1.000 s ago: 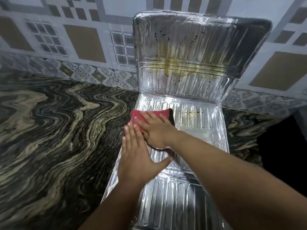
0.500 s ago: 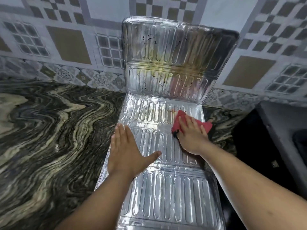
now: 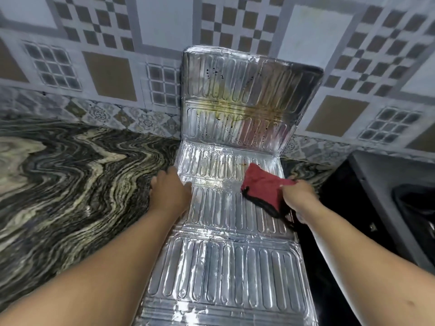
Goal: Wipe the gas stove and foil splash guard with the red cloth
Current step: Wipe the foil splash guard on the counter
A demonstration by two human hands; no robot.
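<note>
The ribbed foil splash guard lies flat on the counter, and its far panel leans up against the tiled wall with yellow-brown stains and dark specks. My right hand grips the red cloth by its right edge at the guard's right side; the cloth is lifted and bunched, its black trim hanging down. My left hand presses on the guard's left edge, fingers pointing away from me.
A dark marbled countertop spreads to the left. Patterned wall tiles rise behind. At the right sits a black surface with a grey ledge, likely the stove, only partly in view.
My right hand went from pressing the cloth flat while sweeping it from the left to the right side, to gripping and lifting it at the right edge. My left hand slid to the guard's left edge.
</note>
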